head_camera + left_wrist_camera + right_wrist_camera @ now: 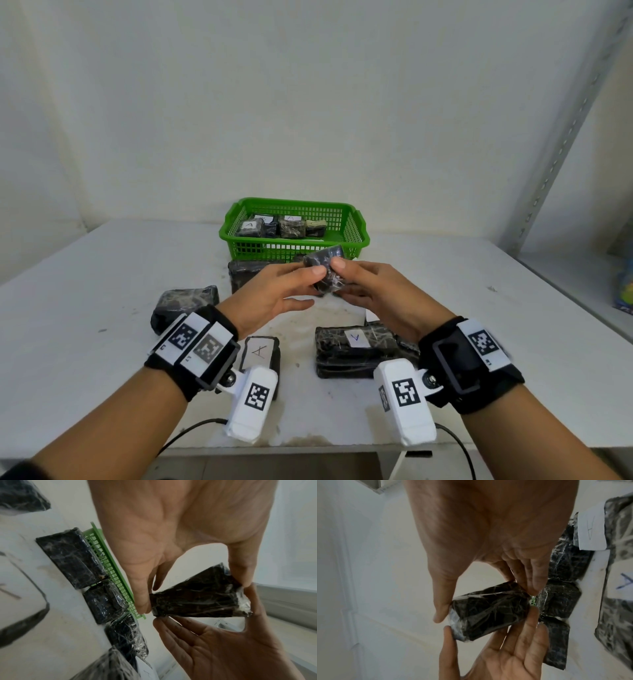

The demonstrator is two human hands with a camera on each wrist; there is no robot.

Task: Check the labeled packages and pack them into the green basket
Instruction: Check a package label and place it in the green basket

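Pinched package (325, 272): glossy crinkled clear film over black. Beyond the grip, green basket (356, 236): slotted plastic. Beneath, table (479, 308): matt, stained.

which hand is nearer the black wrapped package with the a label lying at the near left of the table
Left. The left hand is just beyond the black wrapped package labelled A; the right hand is farther off to its right.

The head view looks forward and down from above the table (102, 274), taking in both forearms and the green basket (356, 236) against the wall. Each wrist view looks along its own palm at close range toward the fingertips. All three views share the wrapped package (325, 270) (197, 600) (488, 612) held between both hands.
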